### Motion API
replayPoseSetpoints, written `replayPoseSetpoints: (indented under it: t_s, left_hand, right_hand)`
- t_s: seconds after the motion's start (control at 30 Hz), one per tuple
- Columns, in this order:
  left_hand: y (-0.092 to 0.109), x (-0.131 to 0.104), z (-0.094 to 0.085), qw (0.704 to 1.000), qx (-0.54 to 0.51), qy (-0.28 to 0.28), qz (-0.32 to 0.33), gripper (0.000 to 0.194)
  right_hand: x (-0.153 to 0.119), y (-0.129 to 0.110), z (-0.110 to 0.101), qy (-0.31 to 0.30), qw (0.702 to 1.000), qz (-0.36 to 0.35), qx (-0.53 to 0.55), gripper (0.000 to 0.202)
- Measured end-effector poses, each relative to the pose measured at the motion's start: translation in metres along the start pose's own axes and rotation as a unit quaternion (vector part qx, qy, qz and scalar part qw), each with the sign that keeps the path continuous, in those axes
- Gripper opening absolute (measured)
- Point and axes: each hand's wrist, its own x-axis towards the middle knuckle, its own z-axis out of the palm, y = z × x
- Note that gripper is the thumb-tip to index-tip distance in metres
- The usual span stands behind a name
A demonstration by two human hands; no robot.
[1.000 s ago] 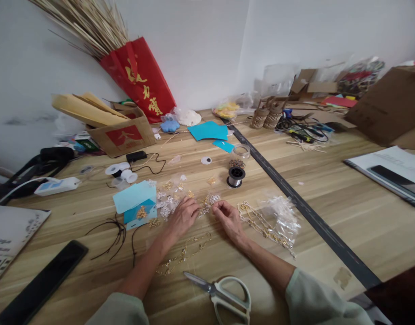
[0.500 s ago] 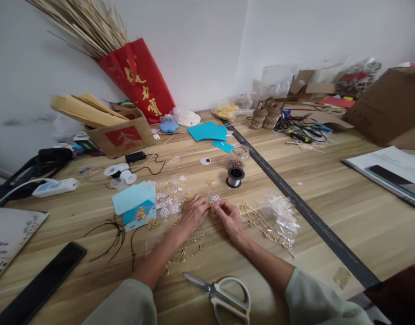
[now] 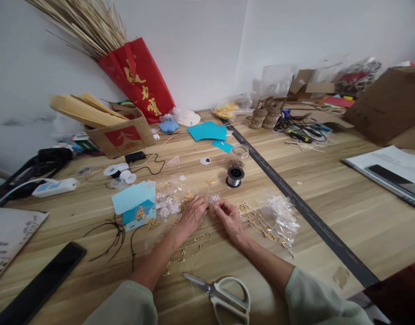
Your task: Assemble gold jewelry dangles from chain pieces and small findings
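Your left hand (image 3: 191, 215) and right hand (image 3: 229, 218) pinch together at a small silver ring cluster (image 3: 213, 199) on the bench (image 3: 329, 198); gold chains (image 3: 185, 253) lie loose, apparently unassembled.

Small parts between the fingertips too tiny to identify

The left hand (image 3: 191, 215) and right hand (image 3: 230, 219) hide whatever they pinch; the silver charms (image 3: 213, 199) are blurred; the scissors (image 3: 224, 295) handle is cut off.
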Motion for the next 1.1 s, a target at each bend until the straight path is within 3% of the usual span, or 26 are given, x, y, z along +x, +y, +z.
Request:
replayPoseSetpoints:
  t_s: [0.4,0.5,0.7,0.87,1.1]
  left_hand:
    - [-0.007,-0.01,0.0,1.0,-0.017,0.013,0.001,0.018]
    - [-0.008,-0.013,-0.005,0.998,-0.052,0.041,-0.012,0.013]
    - [-0.008,-0.028,-0.016,0.96,-0.194,0.168,-0.108,0.01]
    - [-0.005,-0.045,-0.02,0.91,-0.313,0.162,-0.221,0.009]
    - [-0.006,-0.055,-0.012,0.929,-0.275,0.164,-0.187,0.007]
  right_hand:
    - [0.0,-0.001,0.001,0.003,1.0,0.002,-0.013,0.028]
    - [0.0,-0.001,0.0,-0.004,1.0,0.003,-0.013,0.026]
    - [-0.003,-0.001,0.0,-0.022,0.999,0.007,-0.023,0.027]
    - [-0.009,0.001,0.003,-0.052,0.998,-0.003,-0.039,0.026]
    - [-0.011,-0.001,0.004,-0.059,0.997,-0.004,-0.046,0.024]
